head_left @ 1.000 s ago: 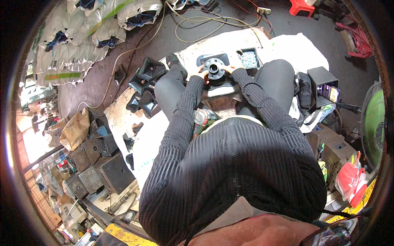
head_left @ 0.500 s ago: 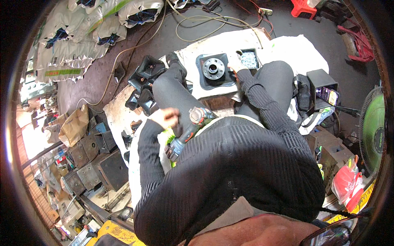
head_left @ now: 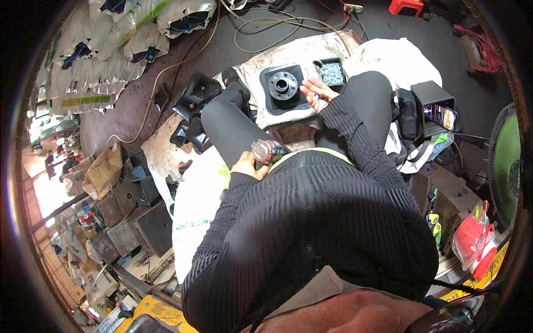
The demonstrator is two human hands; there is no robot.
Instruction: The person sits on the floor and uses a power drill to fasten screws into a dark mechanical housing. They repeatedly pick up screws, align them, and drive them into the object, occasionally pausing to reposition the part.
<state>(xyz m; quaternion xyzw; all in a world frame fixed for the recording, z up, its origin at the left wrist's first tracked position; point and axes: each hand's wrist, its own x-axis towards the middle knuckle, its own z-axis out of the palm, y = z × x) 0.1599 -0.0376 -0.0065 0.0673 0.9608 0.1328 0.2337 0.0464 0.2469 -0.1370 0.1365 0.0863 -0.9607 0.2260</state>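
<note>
My left hand [head_left: 249,167] is closed round the grip of a cordless impact driver [head_left: 267,151], which lies across my left thigh; its grey and red head shows beyond the fingers. My right hand [head_left: 320,94] is turned palm up with the fingers partly curled, and small shiny screws [head_left: 317,98] appear to lie in it. Just left of that hand, a black square plastic part [head_left: 271,102] with a flared rim sits on a white sheet. A round grey metal flange [head_left: 282,86] with holes round its ring stands in its middle. Beyond my right hand is a black tray [head_left: 332,74] of small silvery-blue screws.
More black plastic parts [head_left: 194,100] lie beside my left leg. A phone [head_left: 441,115] stands in a dark box on the right, near a green fan [head_left: 505,166]. Cables [head_left: 266,25] cross the floor ahead. Wrapped bundles [head_left: 105,61] fill the far left.
My left hand has moved right and closed on the impact driver. My right hand has drawn back from beside the screw tray and turned palm up.
</note>
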